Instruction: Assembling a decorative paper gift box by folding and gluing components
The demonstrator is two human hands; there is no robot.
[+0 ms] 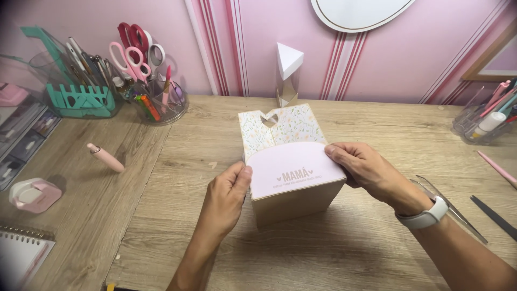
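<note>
Kraft cardboard box (291,202), cube-shaped and matte, is gripped between both hands on the wood-grain desk (344,248). Its rounded pale pink flap (293,167) is pinched by the left hand (226,199) at one edge and by the right hand (363,170) at the other. One floral paper panel (283,126) with a heart cutout is seen just beyond the fingers. One white triangular prism (288,73) is stood farther beyond.

Wooden counter (377,124): clear cup of scissors (160,102), teal organiser (81,99), pink pen (105,157), white prism box (288,73), spiral notebook (21,253), pink tape dispenser (34,194).
</note>
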